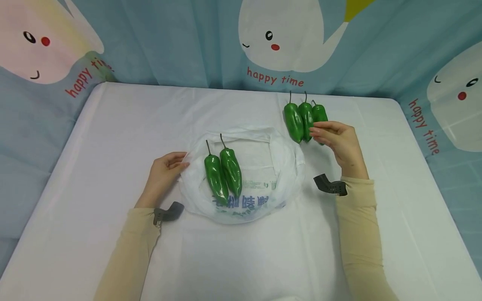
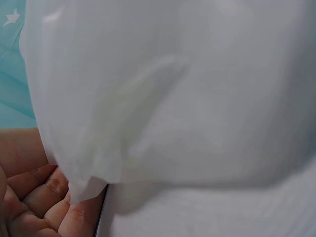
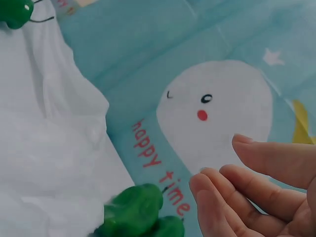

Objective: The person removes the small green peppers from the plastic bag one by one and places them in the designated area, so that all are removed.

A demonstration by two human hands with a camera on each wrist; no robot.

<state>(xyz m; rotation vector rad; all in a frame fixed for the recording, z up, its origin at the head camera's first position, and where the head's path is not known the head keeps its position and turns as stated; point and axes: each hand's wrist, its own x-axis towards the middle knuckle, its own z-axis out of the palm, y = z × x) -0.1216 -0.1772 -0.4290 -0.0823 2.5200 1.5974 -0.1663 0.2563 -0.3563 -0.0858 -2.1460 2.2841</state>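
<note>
A white translucent plastic bag (image 1: pixel 290 184) lies on the table with its mouth spread wide. Two long green peppers (image 1: pixel 231 171), stems pointing away, lie side by side in its left part. My left hand (image 1: pixel 164 171) pinches the bag's left rim between thumb and fingers; in the left wrist view the bag's wall (image 2: pixel 163 108) hides most of that grip. Three more green peppers (image 1: pixel 293 121) lie in a row at the back right. Over the near end of the rightmost ones hovers my right hand (image 1: pixel 340 142), fingers loosely bent and nothing between them and the thumb (image 3: pixel 271 155).
A white cloth covers the table (image 1: pixel 113 125). Blue curtains (image 1: pixel 188 42) with white whale prints hang along its back and sides. Dark wrist-worn mounts (image 1: pixel 331 186) sit at both sleeve cuffs. Blue lettering (image 1: pixel 244 201) shows on the bag's near wall.
</note>
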